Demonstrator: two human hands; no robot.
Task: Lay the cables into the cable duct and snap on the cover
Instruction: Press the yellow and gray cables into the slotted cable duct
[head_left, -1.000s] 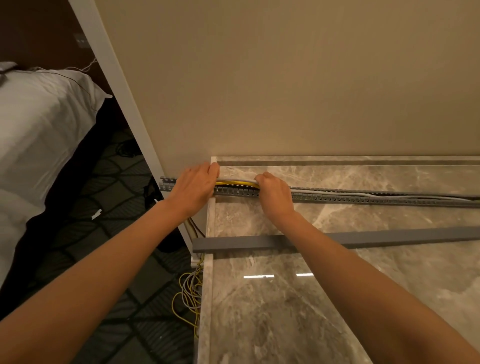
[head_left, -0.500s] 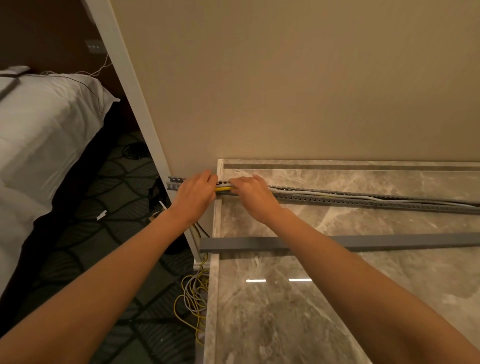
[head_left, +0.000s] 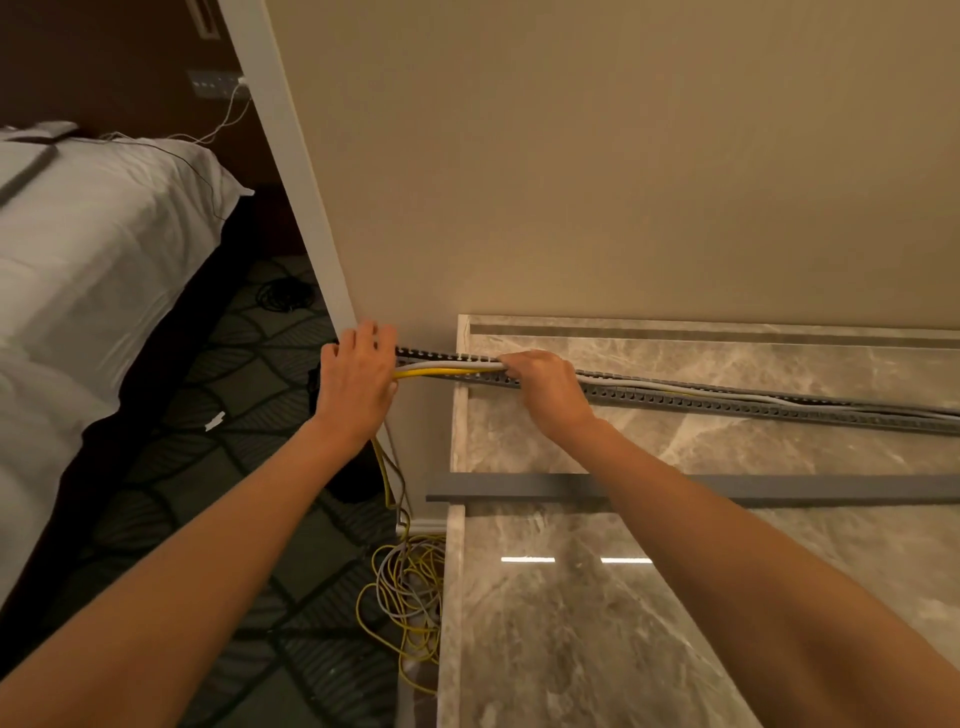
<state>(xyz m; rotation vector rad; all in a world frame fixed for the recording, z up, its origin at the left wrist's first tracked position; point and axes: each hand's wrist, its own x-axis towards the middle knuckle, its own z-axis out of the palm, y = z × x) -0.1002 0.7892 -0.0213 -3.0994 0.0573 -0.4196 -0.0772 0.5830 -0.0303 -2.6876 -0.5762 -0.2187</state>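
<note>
- Left hand (head_left: 356, 387) is off the end of the tabletop (head_left: 597, 649), curled round the cables (head_left: 447, 370) where they leave the duct (head_left: 727, 405). Its fingertips are hidden behind the hand, so how tight the grip is, can't tell.
- Right hand (head_left: 545, 387) is just to the right of it, fingers closed down on the same yellow and grey cables, pressing them at the slotted duct.
- Between the hands the cables bridge over the duct's left end, not fully down in it.
- Right of the right hand the duct runs along the tabletop by the wall and gets cut off at the frame edge; the grey cable lies in it.
- The cover (head_left: 519, 490) lies loose nearer me, partly under my right forearm.
- Below the left hand, spare cable sits tangled on the floor (head_left: 234, 467).
</note>
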